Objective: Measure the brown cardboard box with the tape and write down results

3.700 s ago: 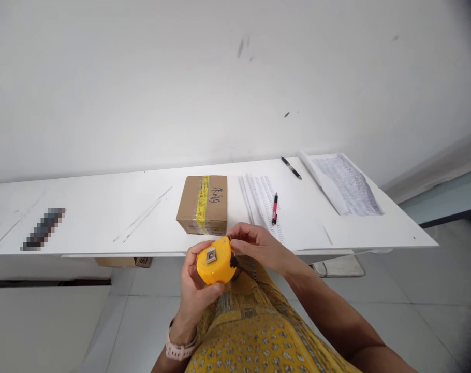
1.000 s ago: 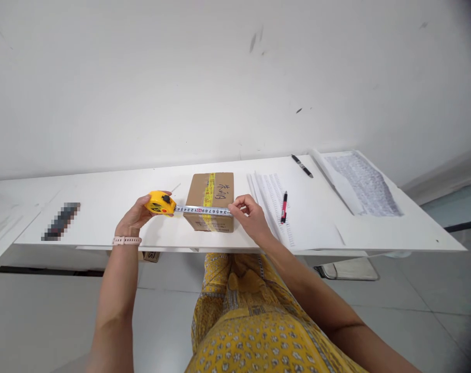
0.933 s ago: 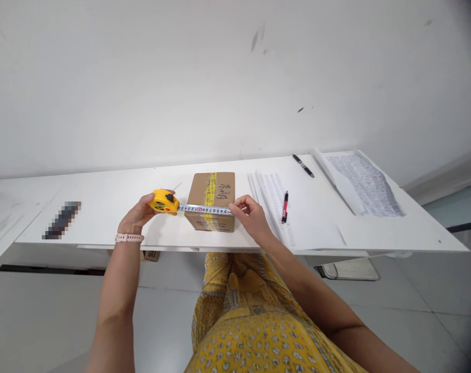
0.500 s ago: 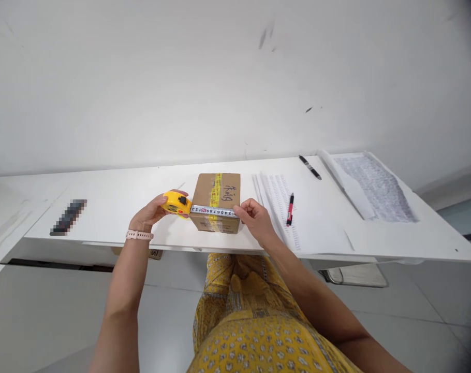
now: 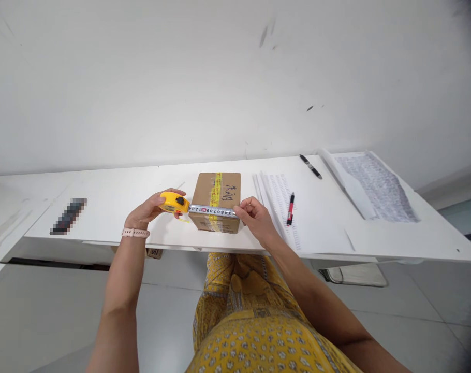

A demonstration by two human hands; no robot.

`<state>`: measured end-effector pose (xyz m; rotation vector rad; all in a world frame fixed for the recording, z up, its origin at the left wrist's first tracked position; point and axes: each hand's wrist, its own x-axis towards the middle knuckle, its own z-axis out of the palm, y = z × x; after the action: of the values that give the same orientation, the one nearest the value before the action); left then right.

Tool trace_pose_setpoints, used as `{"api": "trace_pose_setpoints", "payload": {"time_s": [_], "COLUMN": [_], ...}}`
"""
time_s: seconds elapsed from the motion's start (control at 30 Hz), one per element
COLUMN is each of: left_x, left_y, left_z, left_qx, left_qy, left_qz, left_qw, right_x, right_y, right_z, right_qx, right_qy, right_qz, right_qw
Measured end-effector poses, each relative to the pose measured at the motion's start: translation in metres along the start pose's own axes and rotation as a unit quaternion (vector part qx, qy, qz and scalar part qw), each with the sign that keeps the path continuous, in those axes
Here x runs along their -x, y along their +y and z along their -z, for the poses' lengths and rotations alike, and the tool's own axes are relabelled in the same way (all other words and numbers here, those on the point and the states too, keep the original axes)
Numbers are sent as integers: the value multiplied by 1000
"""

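A brown cardboard box with yellow printed tape and dark handwriting sits on the white table. To its left, my left hand grips the yellow case of a tape measure. The numbered blade stretches from the case across the box, along its near top edge. At the box's right corner, my right hand pinches the blade's free end between thumb and fingers. Its very tip is hidden under those fingers.
Right of the box lie printed sheets with a red and black pen on them. Farther back are a black pen and a handwritten sheet. A blurred-out dark object lies at left. A wall rises behind the table.
My left hand has shifted slightly left with the tape measure case, and a little more blade shows beside it. My right hand and the box have stayed in place.
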<state>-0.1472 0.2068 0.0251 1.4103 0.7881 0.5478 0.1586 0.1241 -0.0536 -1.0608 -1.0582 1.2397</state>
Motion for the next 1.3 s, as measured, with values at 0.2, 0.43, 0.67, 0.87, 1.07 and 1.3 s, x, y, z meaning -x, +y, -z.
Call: {"api": "trace_pose_setpoints", "payload": {"time_s": [0.2,0.43,0.67,0.87,1.07,1.3], "left_x": [-1,-4,15,55,84,74], "left_y": [-1,-3,10,11,-55,-75], "left_z": [-3,-3,-14,-81,-151,-129], "left_qx": [25,16,-43,-89,170,167], "left_qy": [14,0,-11,-140,-78,304], "left_qz": [24,19,-14,20,19,-183], "left_qw": [999,1000,999,986,982,920], "right_x": [-8,-4,1,10,3,-6], "right_y": [-12,-13,-26,-89,-93,-10], "right_z": [5,4,11,20,23,39], "right_qx": [-51,-6,137,339,303,360], "right_qy": [-51,-32,-70,-197,-303,-137], "right_qz": [-104,-82,18,168,159,214], "right_qw": [992,996,988,904,889,898]}}
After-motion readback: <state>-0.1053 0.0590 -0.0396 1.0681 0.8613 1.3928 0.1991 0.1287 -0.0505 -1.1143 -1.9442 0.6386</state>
